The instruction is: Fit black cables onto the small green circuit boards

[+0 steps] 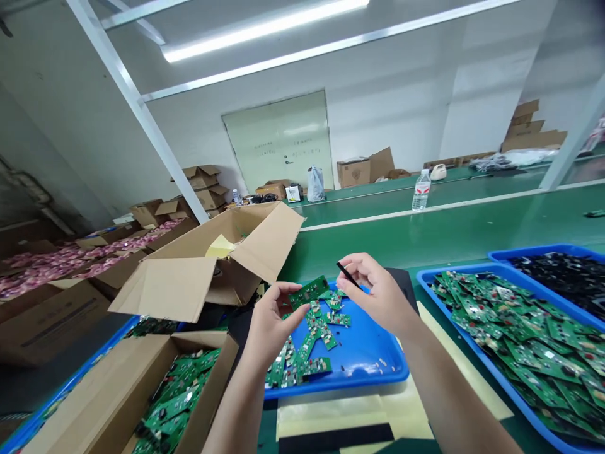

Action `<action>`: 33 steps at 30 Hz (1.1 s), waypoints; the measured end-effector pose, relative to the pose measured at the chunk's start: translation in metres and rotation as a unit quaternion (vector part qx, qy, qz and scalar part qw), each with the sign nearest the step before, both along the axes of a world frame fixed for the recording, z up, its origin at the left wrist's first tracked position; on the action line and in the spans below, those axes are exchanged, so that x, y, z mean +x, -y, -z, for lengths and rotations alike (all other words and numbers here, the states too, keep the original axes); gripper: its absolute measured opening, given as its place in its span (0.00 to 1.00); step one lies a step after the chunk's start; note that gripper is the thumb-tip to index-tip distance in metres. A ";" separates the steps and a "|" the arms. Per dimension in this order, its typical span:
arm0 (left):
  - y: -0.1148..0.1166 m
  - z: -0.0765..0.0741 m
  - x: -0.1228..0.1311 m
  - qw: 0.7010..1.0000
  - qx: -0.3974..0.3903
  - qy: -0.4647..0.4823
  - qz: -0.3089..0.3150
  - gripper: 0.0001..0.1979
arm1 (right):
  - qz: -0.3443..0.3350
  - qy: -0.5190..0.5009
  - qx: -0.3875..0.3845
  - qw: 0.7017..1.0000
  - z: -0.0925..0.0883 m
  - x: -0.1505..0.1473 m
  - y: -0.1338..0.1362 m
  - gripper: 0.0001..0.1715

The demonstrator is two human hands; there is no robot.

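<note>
My left hand [278, 318] pinches a green circuit board [309, 292] by its left end, above a blue tray [378, 373]. A short black strip [348, 275] sits between the thumb and fingers of my right hand [371, 290], slightly apart from the board and to its right. Several loose circuit boards [324, 331] lie in the blue tray below both hands, mostly toward its left side. A few small dark and pale bits are scattered on the tray floor.
A carton of boards [231, 353] stands at the left, with a bigger open cardboard box [189, 284] behind it. At the right are a blue tray heaped with boards [472, 343] and a tray of black parts [562, 268]. A water bottle [421, 191] stands farther back.
</note>
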State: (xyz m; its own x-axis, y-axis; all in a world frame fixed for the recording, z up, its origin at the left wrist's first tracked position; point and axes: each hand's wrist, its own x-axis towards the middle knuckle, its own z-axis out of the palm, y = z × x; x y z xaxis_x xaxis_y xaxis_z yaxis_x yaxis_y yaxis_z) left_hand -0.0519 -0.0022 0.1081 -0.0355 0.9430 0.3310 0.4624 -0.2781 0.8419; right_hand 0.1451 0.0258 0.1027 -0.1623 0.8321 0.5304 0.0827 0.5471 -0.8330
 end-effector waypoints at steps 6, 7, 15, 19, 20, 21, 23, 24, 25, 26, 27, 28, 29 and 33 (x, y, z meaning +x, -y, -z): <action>-0.010 -0.020 0.037 0.990 0.020 0.134 0.032 0.11 | 0.096 -0.081 0.036 0.991 0.003 -0.003 -0.007 0.17; -0.012 -0.021 0.040 0.988 0.018 0.149 0.031 0.10 | 0.122 -0.087 0.046 0.988 0.004 -0.002 -0.009 0.17; -0.022 -0.013 0.045 0.980 0.012 0.184 0.068 0.13 | 0.095 -0.094 0.056 0.989 0.002 0.003 -0.013 0.12; -0.024 -0.010 0.040 0.986 -0.069 0.069 0.134 0.13 | 0.087 -0.003 0.065 0.994 0.002 0.004 -0.014 0.10; -0.025 -0.010 0.039 0.983 -0.089 0.057 0.147 0.11 | 0.085 0.017 0.067 0.994 0.002 0.004 -0.014 0.09; -0.026 -0.009 0.040 0.981 -0.101 0.057 0.155 0.10 | 0.083 0.030 0.069 0.994 0.003 0.005 -0.014 0.09; -0.027 -0.007 0.041 0.977 -0.110 0.070 0.168 0.10 | 0.072 0.045 0.072 0.994 0.004 0.005 -0.012 0.09; -0.027 -0.007 0.042 0.974 -0.112 0.075 0.181 0.10 | 0.064 0.052 0.073 0.994 0.004 0.004 -0.012 0.10; -0.027 -0.007 0.043 0.971 -0.114 0.074 0.195 0.09 | 0.056 0.059 0.073 0.994 0.005 0.004 -0.011 0.10; -0.027 -0.007 0.043 0.969 -0.114 0.069 0.209 0.09 | 0.050 0.065 0.074 0.994 0.005 0.004 -0.010 0.11; -0.026 -0.008 0.043 0.967 -0.116 0.059 0.219 0.08 | 0.048 0.068 0.076 0.994 0.005 0.005 -0.010 0.11; -0.026 -0.009 0.043 0.967 -0.116 0.046 0.223 0.07 | 0.051 0.064 0.081 0.993 0.005 0.005 -0.010 0.11; -0.025 -0.010 0.042 0.967 -0.116 0.034 0.223 0.06 | 0.056 0.052 0.086 0.993 0.005 0.006 -0.010 0.10; -0.023 -0.014 0.036 0.963 -0.125 0.080 0.223 0.06 | 0.075 -0.001 0.092 0.993 0.004 0.010 -0.010 0.07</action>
State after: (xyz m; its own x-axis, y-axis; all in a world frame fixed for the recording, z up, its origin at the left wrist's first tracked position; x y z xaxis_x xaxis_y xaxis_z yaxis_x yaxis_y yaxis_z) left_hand -0.0158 0.0212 0.1220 0.3601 0.9257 0.1156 0.2031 -0.1987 0.9588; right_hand 0.1552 0.0356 0.0986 -0.0428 0.7354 0.6762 0.1733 0.6721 -0.7199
